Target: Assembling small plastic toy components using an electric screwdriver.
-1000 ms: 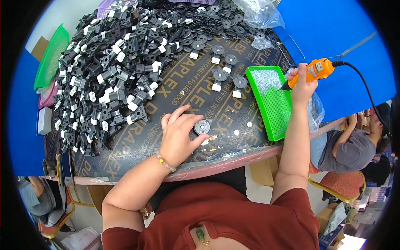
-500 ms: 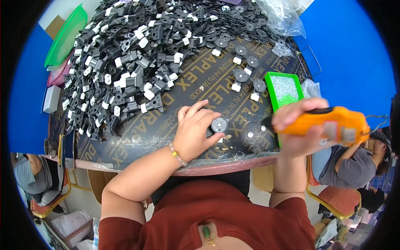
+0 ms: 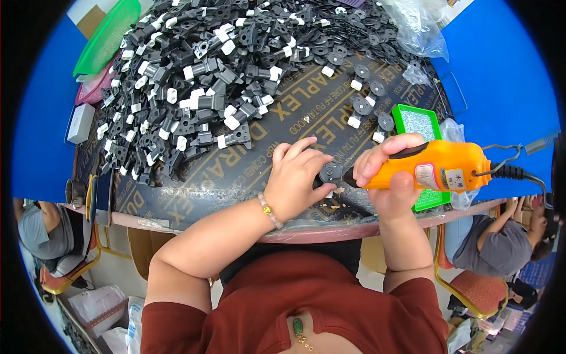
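My left hand (image 3: 298, 177) pinches a round black part (image 3: 331, 171) between thumb and fingers, against the dark table. Its disc-shaped face points up; whatever lies under it is hidden. In my right hand (image 3: 392, 171) is an orange electric screwdriver (image 3: 439, 168), its fingers wrapped round the front of the body. The screwdriver lies nearly level, its nose toward the disc. Its dark tip is close to the disc's right side, and I cannot tell if they touch. A green tray (image 3: 429, 203) of small silvery pieces, likely screws, stands just beyond my right hand.
A large heap of black parts with white ends (image 3: 206, 100) covers the left and back. Black discs (image 3: 359, 44) pile up at the back right, near a clear plastic bag (image 3: 421, 29). Several disc-topped parts (image 3: 361, 106) stand nearer. The screwdriver's cable (image 3: 519, 171) runs right.
My right hand has brought the screwdriver left, close to the disc. My left hand keeps its hold on the part. The whole view has shifted, so the table appears farther right.
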The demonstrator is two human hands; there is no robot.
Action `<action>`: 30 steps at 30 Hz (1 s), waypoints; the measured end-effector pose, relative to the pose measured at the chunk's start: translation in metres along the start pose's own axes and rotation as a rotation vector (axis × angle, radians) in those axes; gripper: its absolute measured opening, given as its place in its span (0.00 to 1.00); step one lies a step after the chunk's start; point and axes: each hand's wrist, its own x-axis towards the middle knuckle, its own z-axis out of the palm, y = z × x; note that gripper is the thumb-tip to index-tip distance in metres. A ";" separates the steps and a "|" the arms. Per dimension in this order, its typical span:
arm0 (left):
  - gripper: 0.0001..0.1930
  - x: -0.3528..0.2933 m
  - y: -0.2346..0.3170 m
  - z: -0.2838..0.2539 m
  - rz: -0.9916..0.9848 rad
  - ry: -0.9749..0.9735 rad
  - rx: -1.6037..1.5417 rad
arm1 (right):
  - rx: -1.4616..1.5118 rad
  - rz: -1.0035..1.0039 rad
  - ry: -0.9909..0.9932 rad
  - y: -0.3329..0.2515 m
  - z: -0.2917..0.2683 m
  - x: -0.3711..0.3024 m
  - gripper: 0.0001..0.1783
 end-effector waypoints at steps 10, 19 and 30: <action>0.24 -0.001 0.001 0.001 -0.006 -0.006 -0.013 | -0.066 0.088 -0.089 0.003 0.004 -0.002 0.23; 0.23 0.001 0.005 -0.006 -0.005 -0.010 0.014 | -0.165 0.118 -0.051 0.004 0.015 -0.002 0.25; 0.24 -0.117 -0.012 -0.228 -0.419 -0.747 0.020 | -0.133 -0.209 -0.088 -0.079 -0.056 -0.005 0.29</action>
